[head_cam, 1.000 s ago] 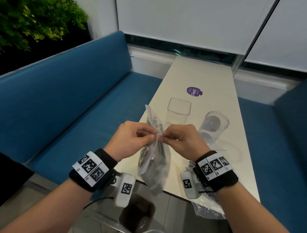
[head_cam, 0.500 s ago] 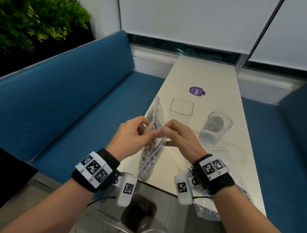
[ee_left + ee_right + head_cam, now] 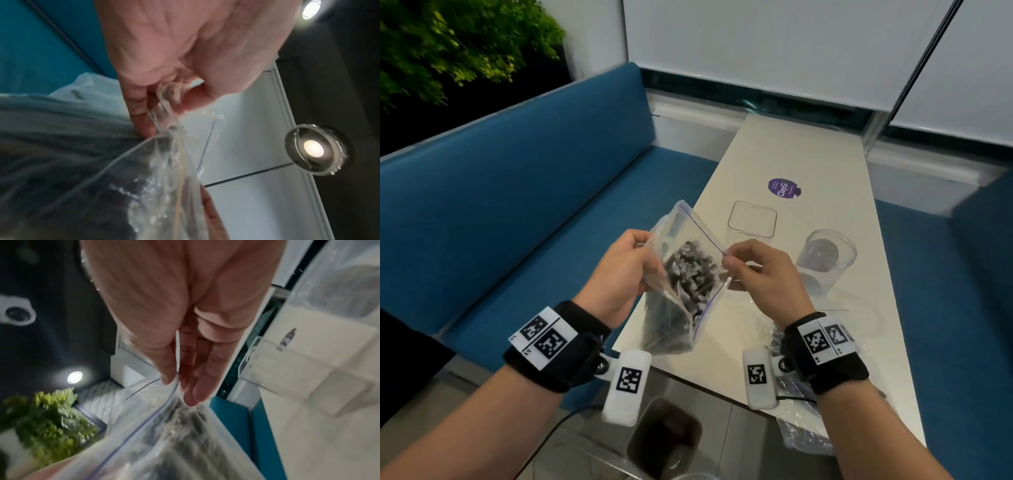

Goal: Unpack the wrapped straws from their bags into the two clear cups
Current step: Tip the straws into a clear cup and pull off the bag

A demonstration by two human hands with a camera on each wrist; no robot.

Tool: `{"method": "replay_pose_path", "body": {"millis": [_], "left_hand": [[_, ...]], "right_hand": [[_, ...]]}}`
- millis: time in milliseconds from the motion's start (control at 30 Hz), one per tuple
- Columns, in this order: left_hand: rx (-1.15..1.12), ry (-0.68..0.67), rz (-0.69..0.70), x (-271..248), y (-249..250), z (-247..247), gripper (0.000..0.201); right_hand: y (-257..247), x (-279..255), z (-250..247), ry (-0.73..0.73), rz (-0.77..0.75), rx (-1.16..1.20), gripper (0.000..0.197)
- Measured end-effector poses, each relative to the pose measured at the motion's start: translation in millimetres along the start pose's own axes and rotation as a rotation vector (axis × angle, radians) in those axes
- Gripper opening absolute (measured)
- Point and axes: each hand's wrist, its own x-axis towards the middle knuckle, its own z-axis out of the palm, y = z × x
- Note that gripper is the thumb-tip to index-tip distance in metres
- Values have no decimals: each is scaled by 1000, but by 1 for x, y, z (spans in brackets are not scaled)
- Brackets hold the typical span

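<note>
A clear zip bag full of dark wrapped straws hangs above the near left corner of the white table. Its mouth gapes open between my hands. My left hand pinches the left lip of the bag, and my right hand pinches the right lip. Beyond the hands stand a square clear cup and, to its right, a round clear cup. A second bag of straws lies on the table under my right wrist, partly hidden.
Blue bench seats run along both sides of the narrow table. A purple round sticker sits on the table past the cups. A dark bin stands on the floor below the table's near edge. A green plant is at top left.
My hands have moved apart, and the bag's mouth, pinched together a second ago, now stands wide open with the straws showing inside.
</note>
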Motion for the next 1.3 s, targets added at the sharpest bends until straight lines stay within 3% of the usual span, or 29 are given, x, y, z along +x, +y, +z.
{"method": "replay_pose_path", "body": {"millis": [67, 167, 233, 333, 367, 433, 533, 567, 700, 800, 867, 1000, 1100, 1133, 1200, 1300], "left_hand": [[122, 0, 20, -2, 2, 1, 15], [331, -50, 102, -6, 2, 1, 37], [356, 12, 118, -5, 0, 0, 48], [142, 97, 29, -1, -3, -1, 46], [83, 97, 11, -1, -3, -1, 45], [28, 102, 11, 1, -5, -4, 43], [44, 139, 75, 6, -11, -14, 22], [72, 162, 114, 7, -12, -16, 7], [392, 259, 410, -1, -6, -19, 61], [603, 66, 639, -6, 0, -25, 67], [750, -56, 513, -4, 3, -30, 49], [915, -61, 228, -12, 2, -28, 11], [986, -87, 232, -14, -4, -23, 24], [926, -57, 232, -15, -4, -22, 35], [601, 18, 149, -11, -5, -19, 45], [110, 56, 2, -7, -6, -20, 43]], "right_hand": [[-8, 1, 5, 20, 18, 145, 11], [-16, 4, 6, 66, 28, 344, 20], [-20, 3, 9, 18, 57, 403, 22], [-19, -6, 15, -106, 7, -169, 57], [-16, -8, 16, -105, -9, -322, 61], [-10, -10, 15, -42, 12, -383, 50], [-1, -9, 6, -55, 108, -228, 36], [2, -10, 3, -81, 110, -129, 32], [2, -12, -1, -120, 95, 134, 26], [-1, -9, 2, 42, 68, 182, 20], [-4, -7, 6, 115, 58, 214, 21], [-12, -3, 17, 54, 83, 491, 22], [-15, -1, 25, 55, 54, 526, 22], [-16, -2, 25, 41, 33, 472, 28], [-13, -6, 22, -34, -7, 230, 46], [-7, -21, 11, -189, 62, -285, 53]]}}
